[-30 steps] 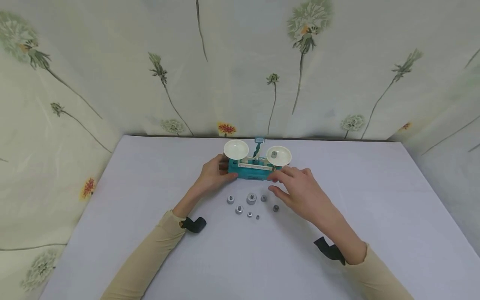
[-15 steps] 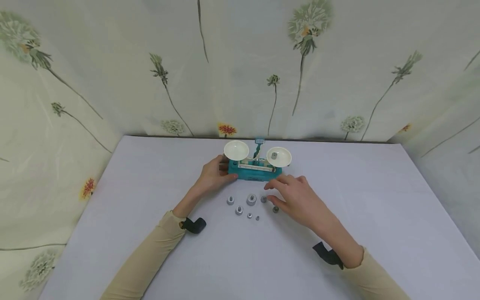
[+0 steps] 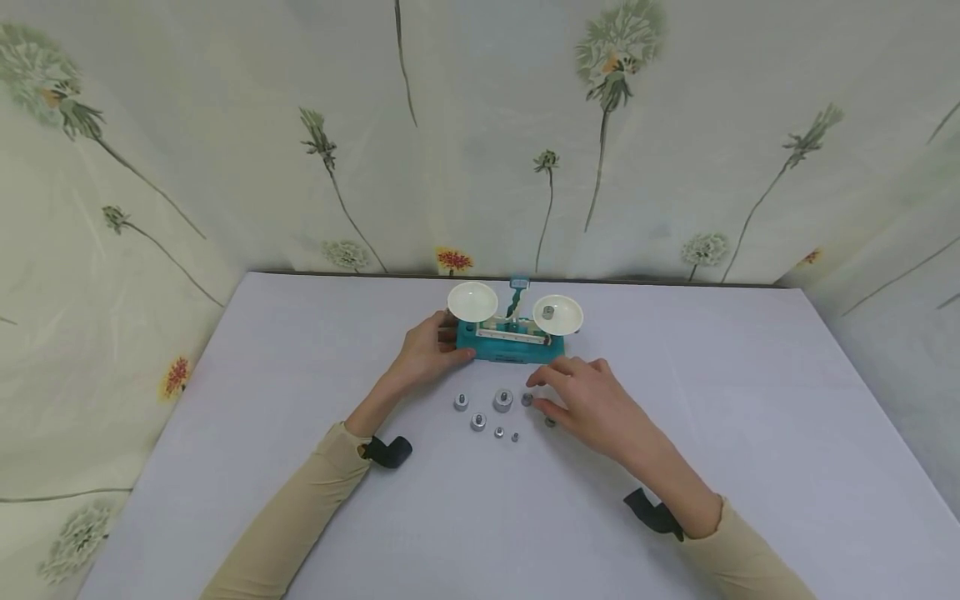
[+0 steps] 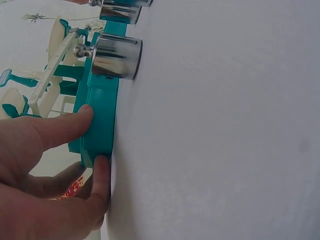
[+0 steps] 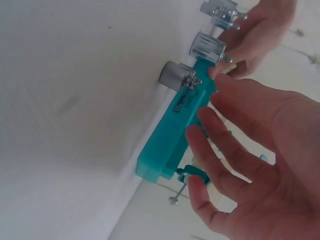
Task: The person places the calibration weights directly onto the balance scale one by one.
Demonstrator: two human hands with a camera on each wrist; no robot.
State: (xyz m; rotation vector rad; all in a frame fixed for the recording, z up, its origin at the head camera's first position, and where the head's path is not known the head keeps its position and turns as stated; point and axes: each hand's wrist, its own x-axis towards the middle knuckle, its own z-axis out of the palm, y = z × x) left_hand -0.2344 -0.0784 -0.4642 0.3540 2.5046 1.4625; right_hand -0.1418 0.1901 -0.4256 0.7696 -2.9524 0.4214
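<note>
A turquoise balance scale (image 3: 504, 350) with two white pans stands near the table's back edge. One metal weight (image 3: 548, 312) lies in its right pan (image 3: 567, 322); the left pan (image 3: 472, 301) holds nothing. My left hand (image 3: 427, 354) grips the left end of the base, thumb on the front and fingers round the end, as the left wrist view shows. Over the loose weights, my right hand (image 3: 592, 408) has thumb and index finger apart, fingertips right by a small knobbed weight (image 3: 527, 399). Another weight (image 3: 551, 422) is partly hidden under that hand.
In front of the scale stand several more silver weights of differing size, among them a large one (image 3: 503, 401) and a tiny one (image 3: 515, 437). The white tabletop (image 3: 750, 375) ends at a flower-patterned curtain (image 3: 480, 150) behind.
My right hand has drawn back from the scale's right front corner toward the loose weights, its fingertips now beside a small one. The left hand has stayed on the base.
</note>
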